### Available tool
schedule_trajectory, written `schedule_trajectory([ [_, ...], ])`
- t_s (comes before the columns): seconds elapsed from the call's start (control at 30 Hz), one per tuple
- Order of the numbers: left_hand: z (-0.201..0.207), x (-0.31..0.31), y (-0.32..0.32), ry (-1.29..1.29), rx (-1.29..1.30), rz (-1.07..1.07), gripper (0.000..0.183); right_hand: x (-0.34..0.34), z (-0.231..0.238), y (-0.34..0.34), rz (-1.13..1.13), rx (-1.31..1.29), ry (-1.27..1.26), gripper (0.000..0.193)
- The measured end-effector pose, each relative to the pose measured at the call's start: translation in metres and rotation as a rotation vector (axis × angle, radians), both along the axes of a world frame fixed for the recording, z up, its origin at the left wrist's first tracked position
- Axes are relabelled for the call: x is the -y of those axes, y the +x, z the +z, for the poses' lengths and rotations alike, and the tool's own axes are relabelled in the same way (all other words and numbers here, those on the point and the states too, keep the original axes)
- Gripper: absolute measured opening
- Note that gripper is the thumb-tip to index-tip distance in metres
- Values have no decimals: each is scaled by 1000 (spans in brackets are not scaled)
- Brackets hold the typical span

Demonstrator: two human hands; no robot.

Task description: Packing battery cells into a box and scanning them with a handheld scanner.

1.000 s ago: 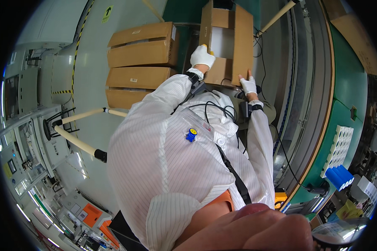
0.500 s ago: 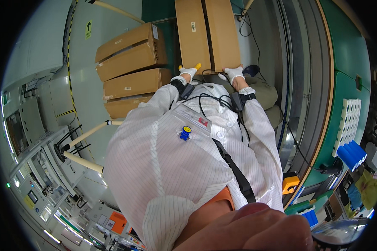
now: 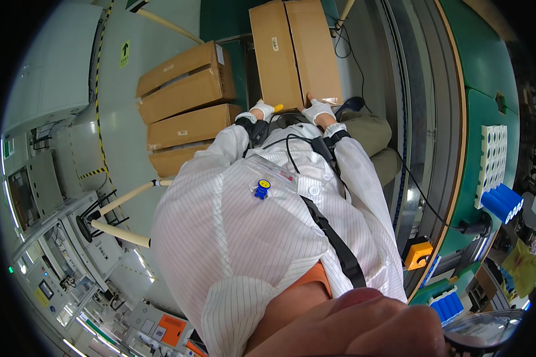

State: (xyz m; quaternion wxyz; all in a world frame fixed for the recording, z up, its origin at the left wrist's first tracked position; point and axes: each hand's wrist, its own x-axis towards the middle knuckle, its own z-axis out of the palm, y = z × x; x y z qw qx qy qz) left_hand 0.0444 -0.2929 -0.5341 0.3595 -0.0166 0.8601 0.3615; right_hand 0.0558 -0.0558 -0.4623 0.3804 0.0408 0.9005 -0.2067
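A long brown cardboard box (image 3: 275, 71) lies ahead of me, a dark gap running between its two top flaps. My left hand (image 3: 262, 110), in a white glove with yellow fingertips, is closed at the box's near left corner, its thumb along the near edge. My right hand (image 3: 319, 111), also gloved in white with some bare fingertips, grips the middle of the near edge. One of its fingers reaches onto the top beside the gap. The undersides of both hands are hidden. Black devices with cables are strapped to both wrists.
More cardboard boxes (image 3: 187, 83) are stacked to the left of mine. A green workbench (image 3: 467, 149) on the right carries a white rack (image 3: 495, 156) and blue cylinders (image 3: 502, 202). A black cable (image 3: 420, 190) hangs beside me. Cream tubular bars (image 3: 122, 232) stand at the left.
My right hand has slid left along the box's near edge, from the right corner toward the middle. The left hand stays at its corner, slightly shifted. The whole view has moved a little.
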Motion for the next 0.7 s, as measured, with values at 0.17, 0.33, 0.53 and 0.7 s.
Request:
schedule_trajectory([
  [0.17, 2, -3, 25, -205, -210, -572, 36, -9, -1, -3, -185, -222, 24, 44],
  [0.33, -12, -4, 15, -246, -140, -662, 31, -12, 27, -19, -448, -310, 249, 58],
  [0.53, 12, -8, 17, -332, 179, -664, 56, -94, -131, -35, -604, -146, -211, 115],
  [0.7, -50, 69, 76, -330, 435, -1317, 50, -71, -97, -38, -979, -171, -512, 88],
])
